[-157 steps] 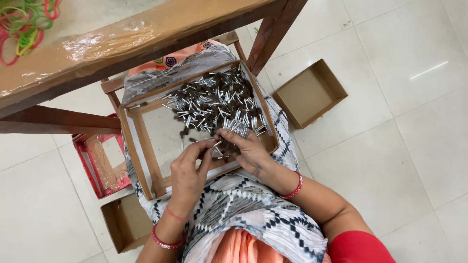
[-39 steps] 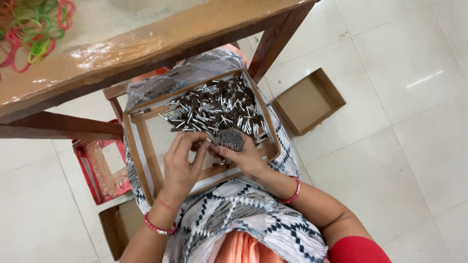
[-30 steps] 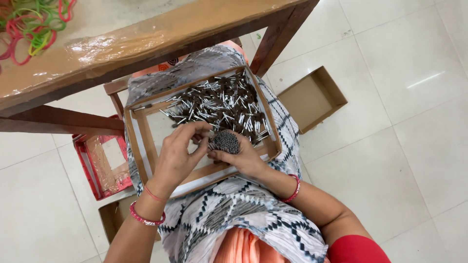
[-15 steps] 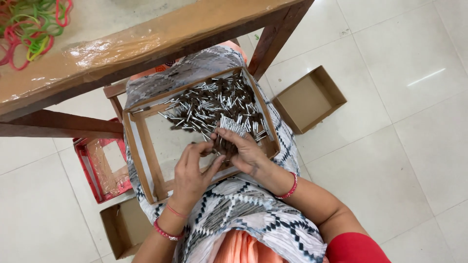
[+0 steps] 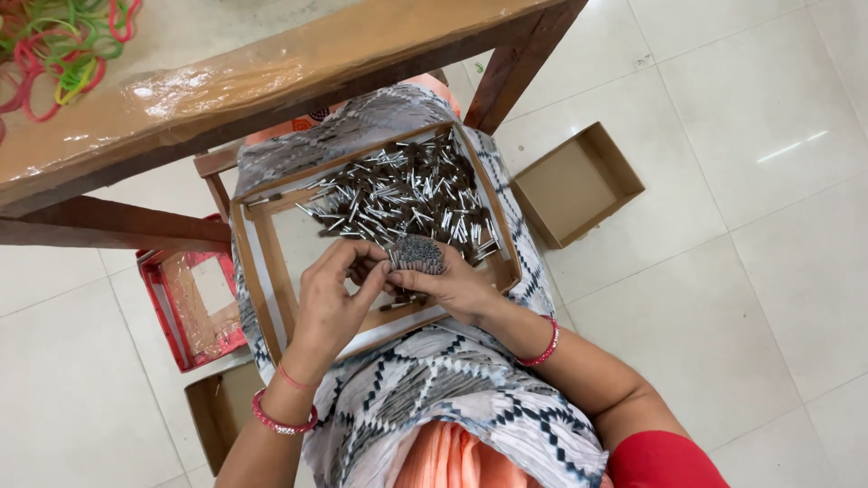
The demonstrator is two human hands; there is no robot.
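A wooden tray (image 5: 258, 271) rests on my lap, heaped at its far side with several small silver-and-dark metal pins (image 5: 398, 194). My right hand (image 5: 457, 287) grips an upright bundle of these pins (image 5: 417, 254), their ends showing as a round grey cluster. My left hand (image 5: 333, 294) is closed against the bundle's left side, fingers touching it, over the bare near-left part of the tray.
A brown wooden table (image 5: 271, 77) stands just beyond the tray, with coloured rubber bands (image 5: 54, 45) at its far left. An open cardboard box (image 5: 579, 185) sits on the white tiled floor at right, a red tray (image 5: 194, 307) and another cardboard box (image 5: 217, 420) at left.
Over the last seconds both hands gathered loose pins into a bundle. The left hand reached left and came back to the bundle; the right hand has kept hold of it.
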